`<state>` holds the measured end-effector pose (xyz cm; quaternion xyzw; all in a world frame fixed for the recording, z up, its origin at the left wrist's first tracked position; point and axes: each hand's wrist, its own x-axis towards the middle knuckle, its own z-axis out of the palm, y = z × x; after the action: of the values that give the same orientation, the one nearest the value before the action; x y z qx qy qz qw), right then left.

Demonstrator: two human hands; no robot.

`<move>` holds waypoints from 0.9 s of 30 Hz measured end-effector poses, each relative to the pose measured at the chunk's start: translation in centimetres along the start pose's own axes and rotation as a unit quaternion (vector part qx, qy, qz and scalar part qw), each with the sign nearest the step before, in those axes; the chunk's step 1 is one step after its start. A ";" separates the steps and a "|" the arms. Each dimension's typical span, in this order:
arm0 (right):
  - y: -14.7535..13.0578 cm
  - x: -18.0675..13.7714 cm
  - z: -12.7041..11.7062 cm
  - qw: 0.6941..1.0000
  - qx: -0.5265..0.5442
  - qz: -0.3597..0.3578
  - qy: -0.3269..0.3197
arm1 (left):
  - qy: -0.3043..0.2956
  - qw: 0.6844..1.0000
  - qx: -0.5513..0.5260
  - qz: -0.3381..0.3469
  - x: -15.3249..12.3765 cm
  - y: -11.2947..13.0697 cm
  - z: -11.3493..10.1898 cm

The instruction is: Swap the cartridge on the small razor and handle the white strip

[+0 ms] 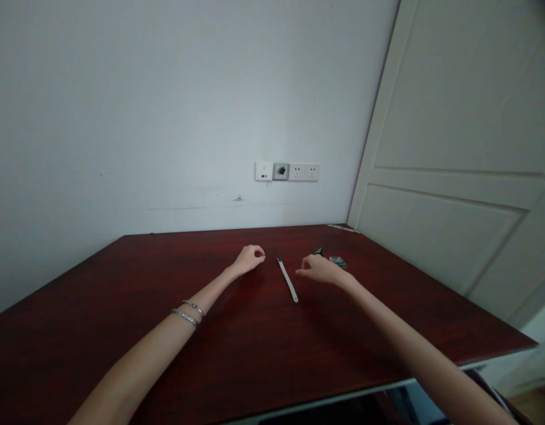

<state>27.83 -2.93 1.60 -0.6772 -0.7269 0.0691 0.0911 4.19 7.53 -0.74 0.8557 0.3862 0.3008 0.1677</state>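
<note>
A narrow pale strip point(288, 281) with a dark far end and a small hole in its near end lies on the dark red tabletop point(219, 354) between my hands. My left hand point(249, 260) is to its left, apart from it, thumb and fingers curled into a loop with the tips together; anything pinched there is too small to see. To the strip's right, my right hand point(320, 269) hovers with bent fingers and the thumb apart, and nothing shows in it. Just behind the right hand is a small dark object point(319, 252), partly hidden. A small greenish packet point(338, 261) lies beside it.
Two bracelets point(187, 313) circle my left wrist area. A white wall with a row of sockets point(286, 172) stands behind the table. A pale panelled door point(449, 153) rises along the right side. Another thin strip point(342, 228) lies at the far right corner.
</note>
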 end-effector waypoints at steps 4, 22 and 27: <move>-4.0 -0.3 2.0 0.999 -0.042 0.018 -0.014 | 0.003 1.000 -0.006 -0.020 0.0 0.1 0.3; -4.9 0.1 3.1 0.997 -0.014 0.021 0.068 | -0.060 0.961 -0.218 -0.161 0.1 2.4 1.5; -5.7 -0.8 2.2 0.994 -0.017 0.006 0.105 | -0.076 0.892 -0.375 -0.243 0.4 4.4 2.1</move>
<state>21.82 -4.08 0.67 -0.6869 -0.7100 -0.0139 0.1548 8.25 4.84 0.08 0.6293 0.4265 0.3069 0.5726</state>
